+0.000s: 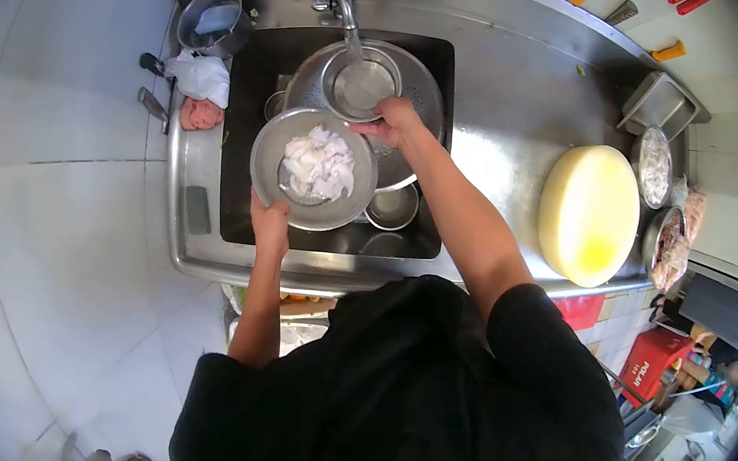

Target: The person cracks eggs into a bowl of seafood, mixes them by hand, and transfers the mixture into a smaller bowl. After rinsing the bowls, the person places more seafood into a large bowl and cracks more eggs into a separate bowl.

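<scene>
My left hand (270, 224) grips the near rim of a wide metal bowl (349, 201) above the sink. White, wet-looking pieces of food (320, 162) lie in it; their kind I cannot make out. My right hand (394, 121) is closed on the near edge of a smaller metal bowl (391, 78), beside and beyond the wide one. Water runs from the faucet (344, 5) into this smaller bowl. Underneath, a large perforated metal colander (430, 98) sits in the sink, partly hidden by both bowls.
Around the sink basin (236, 202) are a small metal bowl (393, 207) inside it, a metal pot (213, 20) at back left and a pink cloth (202, 116). A thick round cutting board (588, 214) stands on the right counter, near filled bowls (653, 167) and a steel pan (660, 106).
</scene>
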A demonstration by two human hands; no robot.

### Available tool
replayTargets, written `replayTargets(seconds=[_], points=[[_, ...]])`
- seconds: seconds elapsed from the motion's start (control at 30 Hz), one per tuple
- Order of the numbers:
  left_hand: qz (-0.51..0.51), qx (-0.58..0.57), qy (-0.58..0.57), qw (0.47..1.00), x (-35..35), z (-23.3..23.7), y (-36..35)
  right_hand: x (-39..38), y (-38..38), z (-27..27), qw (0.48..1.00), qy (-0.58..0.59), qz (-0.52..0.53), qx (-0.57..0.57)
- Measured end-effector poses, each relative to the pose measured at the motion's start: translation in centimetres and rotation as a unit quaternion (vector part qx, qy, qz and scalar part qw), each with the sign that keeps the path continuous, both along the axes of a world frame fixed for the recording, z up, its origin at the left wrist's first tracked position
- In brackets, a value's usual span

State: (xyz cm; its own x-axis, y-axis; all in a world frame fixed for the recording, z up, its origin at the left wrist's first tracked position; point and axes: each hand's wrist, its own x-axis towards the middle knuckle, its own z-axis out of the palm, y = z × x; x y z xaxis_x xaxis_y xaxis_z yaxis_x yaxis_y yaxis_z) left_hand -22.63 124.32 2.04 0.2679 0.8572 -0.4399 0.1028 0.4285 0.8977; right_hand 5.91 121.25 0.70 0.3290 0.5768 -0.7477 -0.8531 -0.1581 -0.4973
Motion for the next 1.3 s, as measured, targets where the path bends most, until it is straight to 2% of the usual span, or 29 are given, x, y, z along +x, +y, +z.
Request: replayTargets(seconds=[0.1,0.2,0.3,0.4,0.43,0.47,0.53,0.57,0.6,0.67,0.7,0.73,0.8,0.87,0.93,1.0,1.1,1.13,1.2,1.27,1.3], points=[[0.013,0.015,0.005,1.000,-2.5,-1.0,0.5,0.0,0.8,-1.4,0.990,0.004,-0.136,0.033],[0.015,-0.002,0.000,1.000,-3.6,-1.1,0.6,1.1,-0.3,-1.2,0.999,-0.007,0.035,-0.012],[0.005,-0.007,-0.017,1.000,-2.9,-1.4,0.7,0.4,-0.3,-2.4,0.992,-0.077,-0.088,0.039],[0.000,-0.025,-0.027,0.999,-0.7,-1.2,0.9,1.4,-1.0,-1.4,0.999,-0.045,0.015,-0.011],[0.001,-0.038,-0.043,0.998,0.0,-1.7,0.9,1.8,-1.4,-2.3,0.977,-0.204,0.043,-0.044],[0.003,-0.049,-0.058,0.997,0.7,-2.3,1.0,2.4,-1.7,-3.2,0.928,-0.357,0.072,-0.074],[-0.004,-0.070,-0.067,0.995,2.3,-4.1,1.3,2.8,-2.4,-1.9,0.810,-0.562,0.102,-0.132],[-0.016,-0.046,-0.086,0.995,3.5,-4.8,1.5,2.8,-3.0,2.2,0.759,-0.621,0.104,-0.166],[-0.020,-0.063,-0.097,0.993,4.7,-5.5,1.7,2.7,-3.9,4.8,0.702,-0.676,0.103,-0.200],[-0.033,-0.098,-0.124,0.987,7.6,-6.3,2.1,3.3,-6.3,5.9,0.653,-0.727,0.089,-0.191],[-0.014,-0.113,-0.161,0.980,9.6,-5.0,1.8,3.7,-7.6,6.5,0.627,-0.752,0.083,-0.187],[-0.021,-0.105,-0.168,0.980,11.0,-5.4,2.1,3.9,-8.8,7.1,0.642,-0.740,0.056,-0.192],[-0.037,-0.089,-0.180,0.979,13.6,-6.8,3.1,5.1,-12.0,5.9,0.551,-0.804,0.018,-0.223],[-0.020,-0.084,-0.164,0.983,14.7,-8.8,4.4,5.8,-15.9,5.5,0.499,-0.828,0.010,-0.255],[-0.010,-0.103,-0.133,0.986,15.9,-8.3,4.9,5.0,-19.5,6.6,0.594,-0.760,-0.021,-0.261],[-0.017,0.010,-0.163,0.986,17.1,-7.6,4.5,4.5,-23.3,7.1,0.548,-0.783,-0.005,-0.295],[-0.053,0.003,-0.147,0.988,16.8,-7.7,4.9,3.3,-28.7,7.0,0.538,-0.778,0.035,-0.322],[-0.062,-0.014,-0.164,0.984,16.6,-7.6,4.7,3.5,-30.1,6.9,0.475,-0.813,0.027,-0.337],[-0.071,-0.042,-0.140,0.987,17.2,-5.7,3.4,3.3,-32.3,5.6,0.505,-0.781,0.005,-0.367],[-0.099,-0.049,-0.161,0.981,17.9,-7.5,3.1,2.5,-33.1,5.5,0.561,-0.731,-0.034,-0.389],[-0.113,-0.063,-0.163,0.978,18.5,-7.2,2.2,2.5,-33.9,5.0,0.625,-0.677,-0.055,-0.386]])
